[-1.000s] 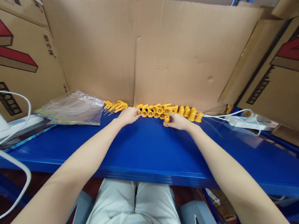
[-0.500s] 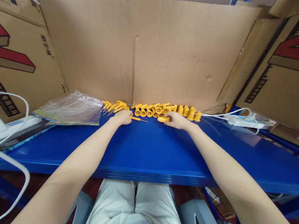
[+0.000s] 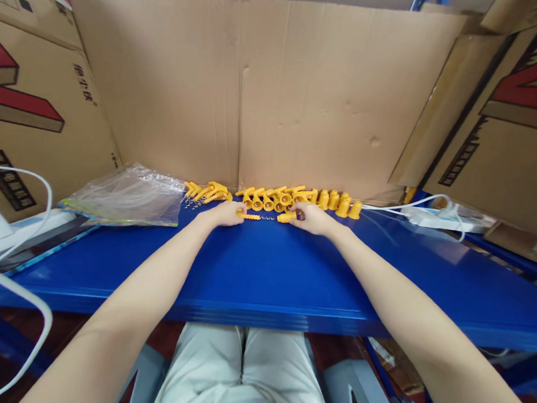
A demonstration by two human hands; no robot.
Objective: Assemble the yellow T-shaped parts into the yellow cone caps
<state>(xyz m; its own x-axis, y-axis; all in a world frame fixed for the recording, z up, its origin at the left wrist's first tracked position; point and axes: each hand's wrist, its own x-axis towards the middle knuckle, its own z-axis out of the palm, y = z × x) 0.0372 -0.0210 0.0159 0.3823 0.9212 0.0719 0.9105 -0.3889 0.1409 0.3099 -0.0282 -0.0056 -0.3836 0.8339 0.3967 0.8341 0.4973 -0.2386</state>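
Over blue surface (image 3: 263, 264), gripped yellow threaded corkscrew (image 3: 252, 216) in left hand (image 3: 228, 213), yellow bell-shaped sleeve (image 3: 286, 218) in right hand (image 3: 312, 220). Just brought spiral tip (image 3: 272, 219) close to sleeve's end: seemingly lined up, not yet joined; could not tell if touching. Shifted corkscrew rightward, drew sleeve leftward since half second earlier. Left row of bell-shaped pieces (image 3: 268, 206) unchanged behind, before cardboard panel (image 3: 296, 97).

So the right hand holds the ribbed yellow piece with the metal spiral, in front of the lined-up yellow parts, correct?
Not quite: the head view shows the left hand holding the ribbed yellow piece with the metal spiral, in front of the lined-up yellow parts.
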